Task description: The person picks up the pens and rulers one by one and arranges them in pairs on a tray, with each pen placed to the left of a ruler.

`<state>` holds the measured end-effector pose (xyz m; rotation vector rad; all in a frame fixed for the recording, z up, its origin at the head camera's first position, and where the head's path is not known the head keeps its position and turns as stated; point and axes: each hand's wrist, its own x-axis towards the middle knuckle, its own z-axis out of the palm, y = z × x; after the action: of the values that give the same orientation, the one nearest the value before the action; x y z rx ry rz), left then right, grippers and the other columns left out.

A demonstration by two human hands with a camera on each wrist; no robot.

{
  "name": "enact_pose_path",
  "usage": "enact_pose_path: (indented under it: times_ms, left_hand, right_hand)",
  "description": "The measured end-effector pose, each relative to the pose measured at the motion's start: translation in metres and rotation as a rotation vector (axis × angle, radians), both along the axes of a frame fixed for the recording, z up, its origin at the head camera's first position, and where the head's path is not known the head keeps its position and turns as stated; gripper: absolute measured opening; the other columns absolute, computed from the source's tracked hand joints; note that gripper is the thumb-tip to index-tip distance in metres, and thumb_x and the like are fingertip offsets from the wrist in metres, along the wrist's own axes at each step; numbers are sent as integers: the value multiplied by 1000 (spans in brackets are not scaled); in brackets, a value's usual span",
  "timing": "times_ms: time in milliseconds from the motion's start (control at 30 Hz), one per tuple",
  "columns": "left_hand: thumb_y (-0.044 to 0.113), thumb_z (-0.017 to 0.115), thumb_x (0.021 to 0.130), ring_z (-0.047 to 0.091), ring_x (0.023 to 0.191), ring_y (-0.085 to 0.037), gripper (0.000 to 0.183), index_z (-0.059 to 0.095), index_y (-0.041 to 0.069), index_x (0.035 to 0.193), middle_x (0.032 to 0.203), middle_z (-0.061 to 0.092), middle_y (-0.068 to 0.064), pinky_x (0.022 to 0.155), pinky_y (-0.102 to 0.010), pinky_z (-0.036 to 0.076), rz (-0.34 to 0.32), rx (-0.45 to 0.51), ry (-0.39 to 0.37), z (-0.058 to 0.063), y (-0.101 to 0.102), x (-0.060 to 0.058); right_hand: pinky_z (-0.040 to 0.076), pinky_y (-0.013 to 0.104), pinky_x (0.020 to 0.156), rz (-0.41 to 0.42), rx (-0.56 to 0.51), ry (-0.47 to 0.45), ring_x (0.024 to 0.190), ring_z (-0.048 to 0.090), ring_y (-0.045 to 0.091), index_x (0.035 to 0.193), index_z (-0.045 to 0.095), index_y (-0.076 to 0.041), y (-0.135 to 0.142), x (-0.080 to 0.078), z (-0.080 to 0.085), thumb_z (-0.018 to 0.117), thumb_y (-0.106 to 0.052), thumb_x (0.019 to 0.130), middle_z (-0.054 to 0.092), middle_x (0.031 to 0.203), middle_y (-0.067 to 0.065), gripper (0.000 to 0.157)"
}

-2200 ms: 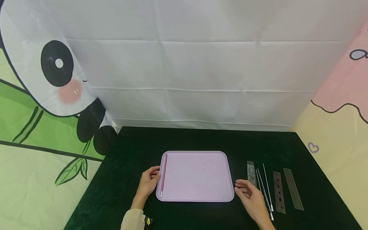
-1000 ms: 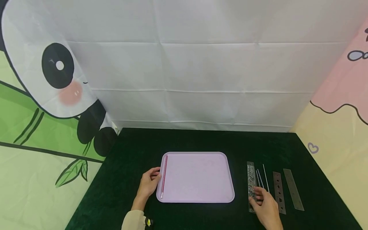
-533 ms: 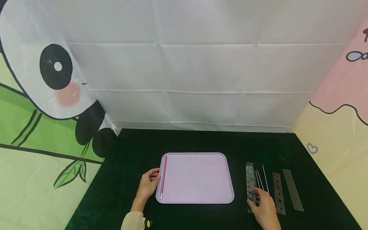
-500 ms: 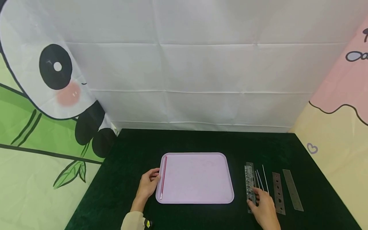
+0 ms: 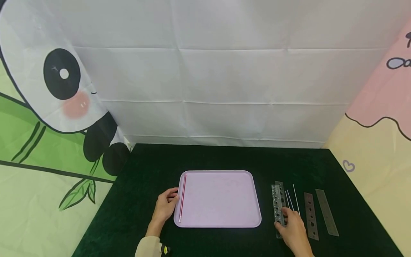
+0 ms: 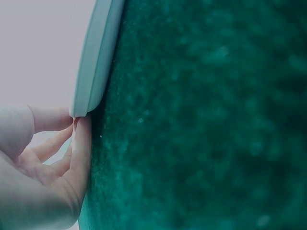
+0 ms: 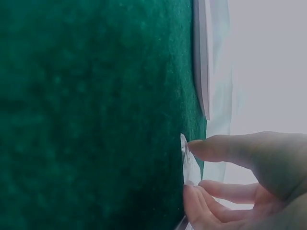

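My left hand [image 5: 167,203] pinches the left rim of a pale purple tray [image 5: 221,200]; in the left wrist view the thumb and fingers meet at the tray's edge [image 6: 93,62]. Along the tray's left side lies a thin red stick with a whitish lower end [image 5: 182,200]. At the right, my right hand [image 5: 293,228] pinches a clear stencil ruler [image 5: 276,200] by its long sides, near its lower half. Behind and partly under it shows a second clear ruler [image 5: 280,186]. In the right wrist view, the clear ruler [image 7: 189,165] sits between thumb and fingers.
Thin, pale rods [image 5: 297,200] lie beside the right hand, which hides their lower ends. Further right lie a stencil ruler with holes [image 5: 311,216] and a plain flat ruler [image 5: 327,213]. Dark green cloth [image 5: 224,157] covers the table; printed hangings [image 5: 221,75] stand around it.
My right hand came from beside the tray to the rulers and took hold of the clear stencil ruler. That ruler has since shifted slightly left, uncovering the one behind. My left hand stays put.
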<state>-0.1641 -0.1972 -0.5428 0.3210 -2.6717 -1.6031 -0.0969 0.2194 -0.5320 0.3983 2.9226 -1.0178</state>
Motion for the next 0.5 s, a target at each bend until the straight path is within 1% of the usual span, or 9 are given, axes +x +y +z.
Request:
enact_pose_path:
  times_ms: [167, 267, 500]
  left_hand:
    - [7, 60, 102, 61, 101, -27, 35, 62, 3, 137, 120, 65, -17, 88, -43, 53, 1, 4, -8, 0, 0, 0]
    - [7, 60, 102, 61, 101, -27, 35, 62, 3, 137, 120, 65, -17, 88, -43, 53, 1, 2, -11, 1, 0, 0]
    - [7, 60, 102, 61, 100, -26, 35, 62, 4, 137, 119, 65, -15, 88, -42, 53, 7, 3, -16, 0, 1, -1]
  right_hand:
    - [52, 53, 81, -4, 1, -12, 96, 59, 39, 129, 53, 15, 2, -3, 1, 80, 0, 82, 54, 113, 34, 56]
    - [53, 52, 80, -5, -14, -12, 93, 60, 36, 127, 53, 15, 4, -4, 2, 80, 1, 82, 57, 109, 31, 55]
    - [58, 44, 74, -5, -97, 22, 83, 66, 27, 124, 57, 15, 11, -5, 2, 73, 5, 87, 65, 98, 21, 41]
